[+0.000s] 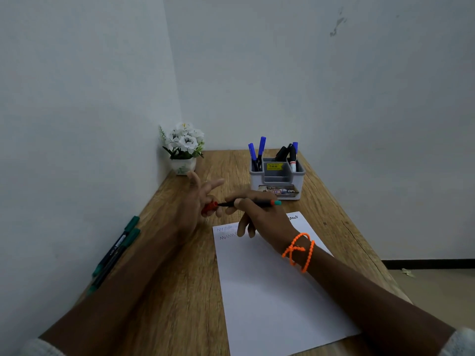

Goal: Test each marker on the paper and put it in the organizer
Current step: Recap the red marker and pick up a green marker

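My right hand point(259, 214) grips a black-barrelled marker point(228, 203) held level above the table, its far end orange and teal. My left hand point(199, 199) pinches the red cap point(210, 207) at the marker's left end, its other fingers spread. Below the hands lies a white sheet of paper point(272, 291) with a few zigzag test lines near its top edge. The grey organizer point(277, 176) stands behind the hands and holds blue and black markers. Two green-capped markers point(115, 253) lie along the table's left edge.
A small white pot of white flowers point(183, 150) stands in the back left corner against the wall. The wooden table point(167, 291) meets the wall on the left; its right edge drops to the floor. An orange bead bracelet is on my right wrist.
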